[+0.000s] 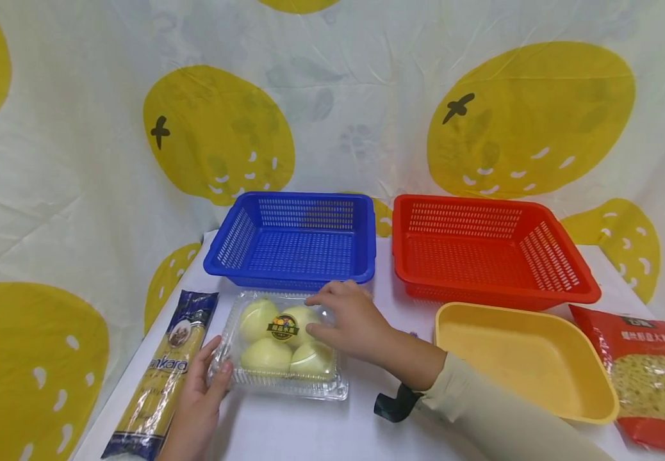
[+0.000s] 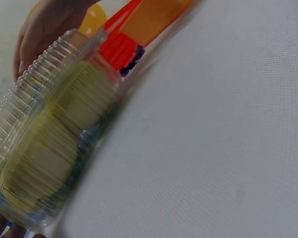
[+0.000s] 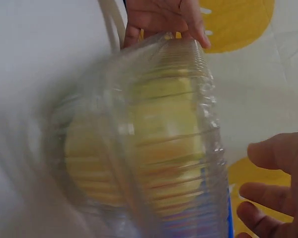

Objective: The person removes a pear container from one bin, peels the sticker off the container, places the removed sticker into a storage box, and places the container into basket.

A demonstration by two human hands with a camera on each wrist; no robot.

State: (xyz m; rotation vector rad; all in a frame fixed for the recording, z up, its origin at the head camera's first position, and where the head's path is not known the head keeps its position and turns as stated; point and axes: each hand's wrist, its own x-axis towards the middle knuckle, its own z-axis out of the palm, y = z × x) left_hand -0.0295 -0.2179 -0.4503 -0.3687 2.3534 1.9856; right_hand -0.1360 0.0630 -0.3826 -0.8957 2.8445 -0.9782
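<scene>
Head view: my left hand (image 1: 202, 381) grips the closed fruit clamshell (image 1: 282, 339) by its left edge; my right hand (image 1: 358, 323), fingers apart, hovers over its right side. Done: left-hand grip. Not yet done: right-hand grip. Clamshell sits in front of the blue basket (image 1: 292, 277).

At the table's (image 1: 286, 429) back stand a left basket (image 1: 303, 253) and a right basket (image 1: 465, 259), before a curtain (image 1: 344, 128). In front of the left basket is a box (image 1: 286, 388) (four fruits (image 1: 266, 356) inside), flanked on its left by a pasta packet (image 1: 156, 397). Before the right basket stands a tub (image 1: 511, 358), with a noodle bag (image 1: 658, 381) on its right.
</scene>
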